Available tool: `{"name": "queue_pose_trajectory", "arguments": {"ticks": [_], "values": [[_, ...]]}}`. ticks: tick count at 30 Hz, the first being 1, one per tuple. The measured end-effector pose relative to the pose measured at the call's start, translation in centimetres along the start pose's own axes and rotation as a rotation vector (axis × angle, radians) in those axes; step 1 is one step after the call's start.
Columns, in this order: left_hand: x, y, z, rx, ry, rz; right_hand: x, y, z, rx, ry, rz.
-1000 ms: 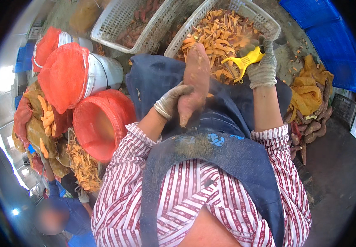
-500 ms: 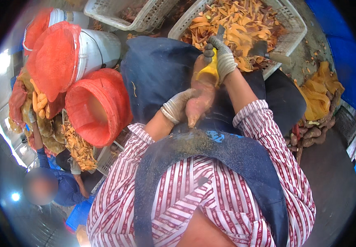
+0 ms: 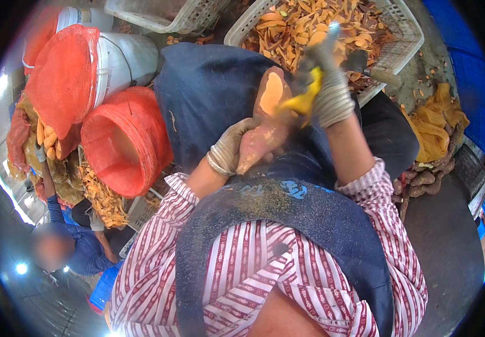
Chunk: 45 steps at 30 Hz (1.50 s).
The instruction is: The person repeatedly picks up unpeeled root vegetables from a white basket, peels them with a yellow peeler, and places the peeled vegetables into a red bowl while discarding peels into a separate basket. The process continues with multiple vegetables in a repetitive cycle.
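A sweet potato [image 3: 265, 132] lies in my gloved left hand [image 3: 234, 145], which is wrapped round its lower half above my lap. Its far end carries a bare orange patch, while the rest keeps its reddish skin. My gloved right hand [image 3: 329, 84] is closed on a yellow peeler [image 3: 305, 100], just right of the sweet potato. Motion blurs the peeler and the fingers, so whether the blade touches the skin is unclear. A dark blue apron [image 3: 211, 90] covers my lap under both hands.
Beyond my right hand stands a white crate [image 3: 408, 42] of orange peelings [image 3: 304, 28], a wooden-handled blade [image 3: 374, 74] across it. Left are a red mesh-lined bucket [image 3: 99, 146] and white buckets [image 3: 124, 59]. Unpeeled sweet potatoes [image 3: 430, 180] lie right. A co-worker [image 3: 88, 250] sits lower left.
My right hand has pulled the peeler back to the right, off the sweet potato's far end. The bare orange patch now shows there. My left hand keeps its hold.
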<state>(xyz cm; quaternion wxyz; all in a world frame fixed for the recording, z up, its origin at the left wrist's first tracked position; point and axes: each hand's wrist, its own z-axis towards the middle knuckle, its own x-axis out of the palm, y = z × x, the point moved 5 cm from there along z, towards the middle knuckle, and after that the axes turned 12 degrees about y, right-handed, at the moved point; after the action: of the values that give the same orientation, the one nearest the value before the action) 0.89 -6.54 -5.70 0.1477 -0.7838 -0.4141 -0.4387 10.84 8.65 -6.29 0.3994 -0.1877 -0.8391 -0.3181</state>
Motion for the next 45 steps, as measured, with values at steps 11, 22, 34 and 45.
{"name": "queue_pose_trajectory", "arguments": {"ticks": [11, 22, 34, 45], "values": [[-2.0, 0.7, -1.4, -0.016, -0.059, -0.145, -9.6, -1.0, 13.1, 0.123, -0.183, -0.254], [-2.5, 0.1, -1.2, -0.05, -0.106, -0.03, -4.0, -2.2, 9.3, 0.002, -0.108, -0.127], [-2.4, -0.2, -0.7, -0.04, -0.078, 0.095, -0.1, -2.4, 3.2, -0.004, -0.05, -0.086], [-2.7, 0.2, -1.2, 0.052, 0.078, -0.197, 0.5, -2.1, 2.2, -0.053, 0.024, 0.03]]}}
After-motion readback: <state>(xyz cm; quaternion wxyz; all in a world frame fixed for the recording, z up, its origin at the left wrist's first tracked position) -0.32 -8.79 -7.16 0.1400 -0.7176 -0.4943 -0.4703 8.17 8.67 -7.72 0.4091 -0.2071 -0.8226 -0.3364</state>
